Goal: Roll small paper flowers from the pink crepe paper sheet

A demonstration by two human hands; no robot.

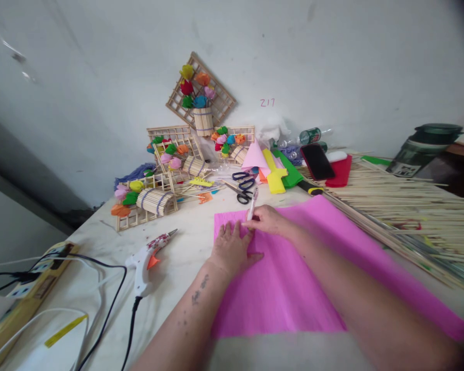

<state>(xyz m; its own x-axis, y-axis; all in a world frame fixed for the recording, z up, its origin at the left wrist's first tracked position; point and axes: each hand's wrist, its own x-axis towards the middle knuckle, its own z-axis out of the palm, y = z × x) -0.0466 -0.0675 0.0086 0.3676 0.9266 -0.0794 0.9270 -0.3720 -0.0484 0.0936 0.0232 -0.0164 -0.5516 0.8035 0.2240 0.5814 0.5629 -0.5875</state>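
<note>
A large sheet of pink crepe paper lies flat on the white table in front of me. My left hand rests palm down on the sheet's far left corner, fingers spread. Just right of it, my right hand grips a pink-and-white pen with its tip touching the paper near the far edge.
A white glue gun with a black cord lies left of the sheet, beside a yellow power strip. Scissors, folded coloured papers, a phone and stick frames with paper flowers stand behind. Bamboo sticks cover the right side.
</note>
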